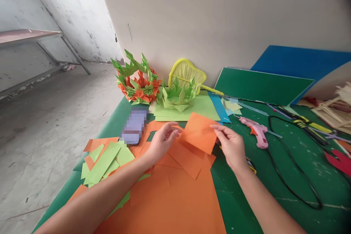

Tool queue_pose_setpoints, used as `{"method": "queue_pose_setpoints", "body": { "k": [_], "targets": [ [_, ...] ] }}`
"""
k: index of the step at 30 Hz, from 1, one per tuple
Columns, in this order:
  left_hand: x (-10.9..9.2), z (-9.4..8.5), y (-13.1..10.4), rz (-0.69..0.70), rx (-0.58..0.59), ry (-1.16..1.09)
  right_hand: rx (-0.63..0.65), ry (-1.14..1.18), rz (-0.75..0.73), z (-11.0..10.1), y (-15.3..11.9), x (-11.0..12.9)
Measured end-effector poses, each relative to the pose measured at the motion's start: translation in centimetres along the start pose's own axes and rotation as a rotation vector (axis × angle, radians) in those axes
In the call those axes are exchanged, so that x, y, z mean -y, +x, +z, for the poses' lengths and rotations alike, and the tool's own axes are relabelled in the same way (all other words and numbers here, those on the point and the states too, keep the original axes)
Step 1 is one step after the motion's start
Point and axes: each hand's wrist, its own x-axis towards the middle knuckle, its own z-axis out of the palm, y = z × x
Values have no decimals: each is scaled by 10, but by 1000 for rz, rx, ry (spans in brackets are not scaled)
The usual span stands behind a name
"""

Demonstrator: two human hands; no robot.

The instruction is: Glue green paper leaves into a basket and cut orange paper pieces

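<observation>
Between the thumb and fingers of my right hand (231,148), an orange square of paper (200,133) is pinched at its right corner and held up at a tilt. My left hand (164,139) hovers just left of the square, fingers loosely curled with a gap to the thumb, and nothing shows in it. Below both hands lie loose orange paper pieces (186,161) on top of a large orange sheet (181,201). Green paper strips (102,162) are heaped beside my left forearm.
A folded green paper crown (179,98) stands on green sheets, near a taller orange-and-green one (137,80). A phone (134,126) lies left. On the right are a pink glue gun (256,131) with its black cord and pliers (309,124). A white board (219,22) rises behind.
</observation>
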Motion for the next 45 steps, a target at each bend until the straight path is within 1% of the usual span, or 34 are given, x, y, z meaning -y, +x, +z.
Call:
{"method": "queue_pose_setpoints", "body": {
  "k": [2, 4, 5, 7, 9, 11, 13, 15, 16, 17, 18, 20, 21, 22, 23, 25, 27, 30, 33, 38, 40, 42, 44, 45],
  "targets": [
    [3, -2, -1, 132, -4, 236, -64, -51, -58, -7, 4, 1],
    [7, -4, -2, 259, 28, 476, -81, -79, -80, -12, 7, 1],
    [9, -4, -3, 311, 63, 573, -73, -104, -81, -15, 9, 1],
    [12, -4, -5, 385, 141, 717, -14, -218, -101, -20, 12, -1],
    [13, -3, -6, 416, 203, 805, 55, -434, -189, -25, 15, -4],
    [13, -3, -7, 423, 226, 847, 78, -707, -335, -31, 17, -5],
    [12, -3, -7, 429, 234, 844, 39, -937, -461, -35, 18, -4],
    [11, -3, -7, 436, 245, 816, -2, -1035, -519, -36, 15, 1],
    [11, -4, -7, 437, 256, 799, 17, -1031, -529, -35, 12, 4],
    [11, -4, -7, 435, 265, 783, 65, -1006, -537, -32, 9, 7],
    [11, -4, -7, 431, 272, 767, 153, -969, -553, -28, 5, 10],
    [11, -5, -7, 421, 292, 735, 378, -912, -597, -17, -4, 15],
    [10, -5, -7, 419, 314, 716, 459, -894, -618, -10, -9, 15],
    [10, -6, -7, 420, 342, 694, 511, -887, -636, -4, -13, 14],
    [9, -6, -7, 425, 375, 670, 533, -891, -645, 1, -17, 12],
    [8, -6, -7, 435, 428, 617, 530, -926, -645, 9, -22, 6],
    [8, -6, -7, 439, 435, 586, 505, -964, -640, 14, -25, -1],
    [9, -5, -6, 440, 371, 637, 478, -989, -646, 16, -26, -6],
    [12, -4, -6, 466, 307, 705, 482, -978, -648, 16, -26, -7],
    [15, -3, -7, 495, 290, 677, 543, -928, -637, 18, -29, -2],
    [14, -2, -8, 461, 290, 643, 561, -883, -610, 18, -31, 0],
    [12, -1, -9, 385, 283, 585, 571, -789, -566, 18, -31, 1],
    [9, 0, -10, 282, 261, 493, 545, -659, -476, 18, -31, 0],
    [8, 1, -9, 232, 238, 435, 509, -589, -412, 18, -31, -1]
  ]
}}
